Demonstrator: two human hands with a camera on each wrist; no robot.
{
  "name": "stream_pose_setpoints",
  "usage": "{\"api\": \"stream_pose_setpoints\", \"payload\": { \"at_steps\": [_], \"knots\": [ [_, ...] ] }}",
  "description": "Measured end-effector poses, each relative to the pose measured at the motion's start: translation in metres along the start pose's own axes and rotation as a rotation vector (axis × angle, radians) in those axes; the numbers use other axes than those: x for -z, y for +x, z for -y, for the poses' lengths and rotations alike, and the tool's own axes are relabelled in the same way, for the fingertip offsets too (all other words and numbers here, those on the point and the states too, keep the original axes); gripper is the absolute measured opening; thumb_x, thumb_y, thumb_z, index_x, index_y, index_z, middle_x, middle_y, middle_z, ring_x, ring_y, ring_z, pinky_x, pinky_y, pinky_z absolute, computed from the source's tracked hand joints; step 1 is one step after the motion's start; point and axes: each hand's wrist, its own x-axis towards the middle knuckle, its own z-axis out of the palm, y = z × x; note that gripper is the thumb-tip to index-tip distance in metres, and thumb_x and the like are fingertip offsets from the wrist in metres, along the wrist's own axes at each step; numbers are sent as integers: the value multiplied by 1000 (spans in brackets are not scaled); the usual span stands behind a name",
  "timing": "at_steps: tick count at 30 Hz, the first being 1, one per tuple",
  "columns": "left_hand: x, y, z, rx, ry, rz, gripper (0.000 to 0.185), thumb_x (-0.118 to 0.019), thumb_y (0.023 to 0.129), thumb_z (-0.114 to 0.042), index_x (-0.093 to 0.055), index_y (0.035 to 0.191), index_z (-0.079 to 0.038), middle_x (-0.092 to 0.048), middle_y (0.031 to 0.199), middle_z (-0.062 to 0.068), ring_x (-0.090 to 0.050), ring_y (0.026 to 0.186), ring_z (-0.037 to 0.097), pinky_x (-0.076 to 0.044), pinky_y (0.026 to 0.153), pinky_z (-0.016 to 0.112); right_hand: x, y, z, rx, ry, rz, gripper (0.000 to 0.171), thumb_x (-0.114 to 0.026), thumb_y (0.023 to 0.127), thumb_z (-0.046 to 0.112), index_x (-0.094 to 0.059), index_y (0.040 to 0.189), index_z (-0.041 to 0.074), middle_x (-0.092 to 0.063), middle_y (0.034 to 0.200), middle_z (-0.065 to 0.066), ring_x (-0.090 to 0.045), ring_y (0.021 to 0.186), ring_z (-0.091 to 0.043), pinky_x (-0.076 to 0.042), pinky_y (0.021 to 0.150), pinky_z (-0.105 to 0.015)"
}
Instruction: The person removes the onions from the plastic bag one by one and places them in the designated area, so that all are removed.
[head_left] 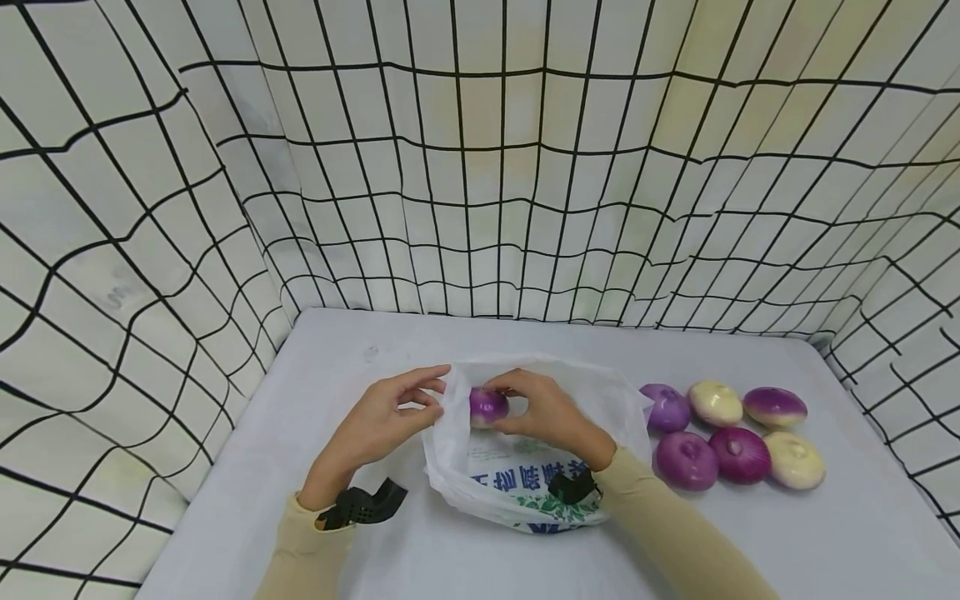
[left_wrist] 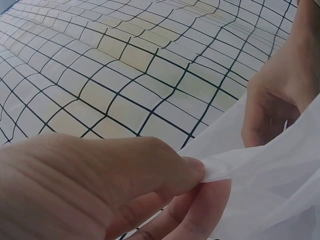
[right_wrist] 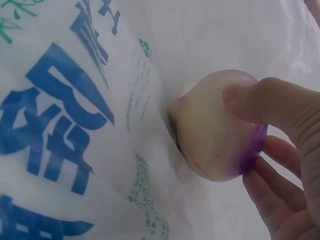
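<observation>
A white plastic bag (head_left: 630, 400) with blue lettering and green print lies on the table with its mouth spread. My left hand (head_left: 390, 412) pinches the bag's left rim between thumb and index finger; in the left wrist view the white film (left_wrist: 225, 162) shows between them. Inside the bag, my right hand (head_left: 543, 408) grips a purple-and-cream onion (head_left: 487, 407) near the left side. In the right wrist view the thumb lies on the onion's cream side (right_wrist: 215, 125), with fingers around its purple side. Its pointed tip faces the printed film (right_wrist: 65, 100).
To the right of the bag, several onions sit in two rows, among them a purple one (head_left: 686, 461), a cream one (head_left: 795, 460) and a purple-and-cream one (head_left: 775, 407). Black netting (head_left: 502, 200) over pale walls encloses the white table (head_left: 337, 350) at the back and sides.
</observation>
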Motion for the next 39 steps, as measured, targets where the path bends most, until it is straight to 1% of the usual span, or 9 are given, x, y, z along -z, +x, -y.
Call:
{"api": "stream_pose_setpoints", "payload": {
  "at_steps": [6,12,17,22,31,39],
  "knots": [
    [0,0,-1,11,0,-1,54,-70,96,-8,-57,148,-9,-70,130,17,-72,110,28,-56,82,18,-5,2,0,-9,-54,-6,57,-90,80,21,-69,133,20,-72,127,-2,-69,117,-20,-59,100,-38],
    [-1,-1,-2,28,5,-2,54,-70,96,-9,-57,148,-11,-70,130,16,-72,110,27,-56,81,18,-8,1,-3,-25,-67,-8,58,-89,81,22,-67,135,21,-71,128,-2,-70,117,-19,-59,100,-36],
    [-1,-1,-2,36,-4,0,54,-70,96,-10,-57,148,-11,-70,131,16,-72,111,27,-56,82,19,-8,-1,-4,-16,-60,5,57,-86,82,21,-66,136,20,-71,128,-1,-70,117,-19,-60,100,-36],
    [1,-1,-2,37,-1,2,54,-70,96,-11,-57,148,-12,-69,132,16,-72,112,26,-56,83,20,-4,-5,-3,-3,-44,16,54,-83,82,20,-67,133,18,-72,126,-2,-70,115,-20,-60,99,-38],
    [1,-1,-2,36,-10,5,54,-71,96,-12,-57,148,-12,-69,131,16,-72,111,26,-56,83,18,4,-16,0,2,-23,9,53,-80,80,18,-66,131,15,-71,126,-1,-70,114,-17,-59,100,-35],
    [1,-1,-3,34,1,2,54,-71,96,-13,-56,148,-11,-69,131,15,-72,112,26,-56,84,19,12,-29,1,36,17,1,53,-79,82,14,-64,132,14,-70,128,-1,-69,115,-17,-59,100,-34]
  ]
}}
